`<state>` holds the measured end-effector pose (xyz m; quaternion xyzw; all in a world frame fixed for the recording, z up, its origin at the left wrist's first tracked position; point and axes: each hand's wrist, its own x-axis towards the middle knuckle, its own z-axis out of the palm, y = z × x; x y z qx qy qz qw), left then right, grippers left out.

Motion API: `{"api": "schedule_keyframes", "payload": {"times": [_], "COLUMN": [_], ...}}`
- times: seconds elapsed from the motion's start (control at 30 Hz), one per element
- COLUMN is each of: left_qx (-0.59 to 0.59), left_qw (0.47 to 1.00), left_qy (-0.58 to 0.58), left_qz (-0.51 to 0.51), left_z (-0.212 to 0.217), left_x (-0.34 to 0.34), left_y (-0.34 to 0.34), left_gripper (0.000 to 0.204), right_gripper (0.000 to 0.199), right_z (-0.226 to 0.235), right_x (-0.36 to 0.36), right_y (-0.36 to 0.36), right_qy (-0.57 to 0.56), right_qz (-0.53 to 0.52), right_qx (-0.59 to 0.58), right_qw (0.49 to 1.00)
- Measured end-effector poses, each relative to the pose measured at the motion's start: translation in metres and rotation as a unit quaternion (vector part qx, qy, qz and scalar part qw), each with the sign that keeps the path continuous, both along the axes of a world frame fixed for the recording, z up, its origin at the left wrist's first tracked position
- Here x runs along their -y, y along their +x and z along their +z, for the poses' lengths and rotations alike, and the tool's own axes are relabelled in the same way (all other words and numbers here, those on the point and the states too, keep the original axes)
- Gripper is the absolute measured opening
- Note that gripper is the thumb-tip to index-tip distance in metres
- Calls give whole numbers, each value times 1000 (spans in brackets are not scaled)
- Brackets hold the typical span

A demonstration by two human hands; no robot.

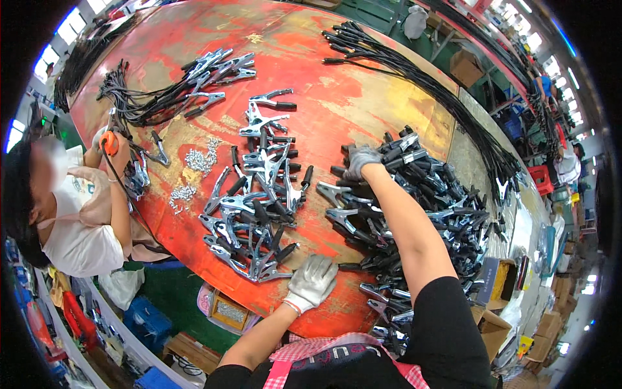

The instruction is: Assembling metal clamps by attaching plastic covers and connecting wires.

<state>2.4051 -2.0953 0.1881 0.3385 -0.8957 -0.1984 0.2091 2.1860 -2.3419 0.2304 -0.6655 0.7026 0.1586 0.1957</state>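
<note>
My left hand (312, 282), in a grey-white work glove, lies with its fingers fairly flat on the red tabletop near the front edge. Beside it is the near end of a spread of metal spring clamps (256, 188) with black grips. One clamp's metal tip reaches the glove. My right hand (363, 162), also gloved, is stretched out to the far left edge of a large heap of spring clamps (427, 201). Its fingers are closed about a clamp there, with black grips showing beside the glove; the glove covers most of that clamp.
Small metal screws (201, 159) lie in piles left of the clamps. Black cables with clamps (152, 97) and a long cable bundle (414, 68) lie farther back. At left, a co-worker (84, 214) holds an orange corded tool (111, 144). Cardboard boxes (495, 285) stand at right.
</note>
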Motion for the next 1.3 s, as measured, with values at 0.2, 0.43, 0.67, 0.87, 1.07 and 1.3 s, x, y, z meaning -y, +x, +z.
{"api": "schedule_keyframes", "payload": {"times": [0.2, 0.43, 0.67, 0.87, 1.07, 1.3], "left_qx": [-20, -26, -250, -270, -269, -90], "left_qw": [999, 998, 921, 752, 702, 943], "left_qy": [-21, -55, 293, 592, 647, 320], "left_qz": [13, 23, -54, -107, -128, 2], "left_z": [-4, -1, 69, 86, 82, 113], "left_x": [-4, -10, -63, -94, -88, -112], "left_y": [7, 7, -37, -61, -42, -45], "left_gripper": [33, 27, 54, 52, 34, 34], "right_gripper": [90, 88, 69, 60, 42, 32], "right_z": [88, 77, 86, 54, 79, 69], "right_x": [-104, -311, -375, -387, -393, -418], "right_y": [14, -53, -5, 33, 33, 11], "right_qy": [-91, -242, -436, -398, -289, -378], "right_qz": [-55, -329, -531, -554, -455, -430], "right_qx": [46, 301, 455, 497, 578, 506], "right_qw": [993, 862, 566, 536, 612, 645]}}
